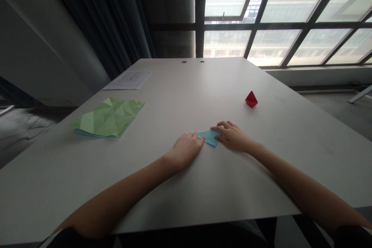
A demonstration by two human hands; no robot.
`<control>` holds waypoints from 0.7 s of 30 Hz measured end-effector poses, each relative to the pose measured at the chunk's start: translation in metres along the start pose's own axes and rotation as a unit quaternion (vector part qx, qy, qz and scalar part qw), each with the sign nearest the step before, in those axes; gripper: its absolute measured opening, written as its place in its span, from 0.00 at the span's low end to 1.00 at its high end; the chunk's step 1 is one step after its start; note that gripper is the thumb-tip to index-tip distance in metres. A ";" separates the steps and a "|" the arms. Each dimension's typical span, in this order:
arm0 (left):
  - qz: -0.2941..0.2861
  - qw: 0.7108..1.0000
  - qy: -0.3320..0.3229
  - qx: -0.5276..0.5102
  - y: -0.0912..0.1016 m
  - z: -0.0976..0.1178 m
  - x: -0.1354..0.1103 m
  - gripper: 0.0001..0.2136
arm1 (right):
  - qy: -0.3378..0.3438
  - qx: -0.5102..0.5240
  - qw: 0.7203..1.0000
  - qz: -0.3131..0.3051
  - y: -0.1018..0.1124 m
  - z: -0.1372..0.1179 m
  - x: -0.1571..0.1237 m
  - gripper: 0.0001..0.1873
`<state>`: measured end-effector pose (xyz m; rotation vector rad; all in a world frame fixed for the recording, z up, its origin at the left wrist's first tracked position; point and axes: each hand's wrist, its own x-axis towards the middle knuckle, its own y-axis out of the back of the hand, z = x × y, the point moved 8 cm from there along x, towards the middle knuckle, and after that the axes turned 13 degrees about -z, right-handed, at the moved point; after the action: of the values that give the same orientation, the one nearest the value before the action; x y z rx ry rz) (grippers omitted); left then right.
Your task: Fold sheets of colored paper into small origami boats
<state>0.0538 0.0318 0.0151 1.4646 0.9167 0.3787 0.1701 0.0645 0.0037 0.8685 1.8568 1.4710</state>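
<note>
A small piece of folded light-blue paper (pixel 210 138) lies on the white table in front of me, with layered folds and a corner towards me. At its left end my left hand (pixel 187 148) has its thumb and fingertips closed on the paper's edge. From the right, my right hand (pixel 231 136) grips the opposite end, thumb below and fingers bent over the top edge. Both hands cover parts of the paper. Beyond my right hand stands a folded red paper boat (pixel 251 99), touched by neither hand.
Creased green sheets (pixel 109 118) with yellow and blue ones beneath lie on the left of the white table (pixel 180 97). Behind them is a printed sheet (pixel 128 80). Two round holes are near the far edge. A dark curtain (pixel 101 11) and windows stand beyond.
</note>
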 end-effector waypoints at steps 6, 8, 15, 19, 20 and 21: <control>0.035 0.998 -0.024 -0.056 0.012 -0.010 0.002 0.08 | 0.006 0.037 0.999 0.011 0.002 0.003 0.001 0.15; 0.047 0.992 -0.016 -0.118 0.015 -0.018 0.003 0.11 | 0.021 0.055 0.998 0.016 0.005 0.000 0.001 0.13; 0.068 0.938 -0.127 -0.315 0.030 -0.017 -0.002 0.15 | 0.047 0.085 0.994 0.055 0.020 -0.012 -0.004 0.08; 0.068 0.906 -0.102 -0.405 0.028 -0.022 0.000 0.08 | 0.061 0.076 0.991 0.088 0.028 -0.018 -0.006 0.08; 0.070 0.898 -0.095 -0.424 0.027 -0.023 0.001 0.06 | 0.065 0.070 0.991 0.094 0.029 -0.020 -0.007 0.09; 0.073 0.889 -0.091 -0.443 0.025 -0.023 0.002 0.05 | 0.069 0.064 0.991 0.099 0.030 -0.022 -0.007 0.09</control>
<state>0.0462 0.0519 0.0412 0.6961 0.3734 0.6524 0.1603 0.0508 0.0383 1.0613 2.0334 1.5790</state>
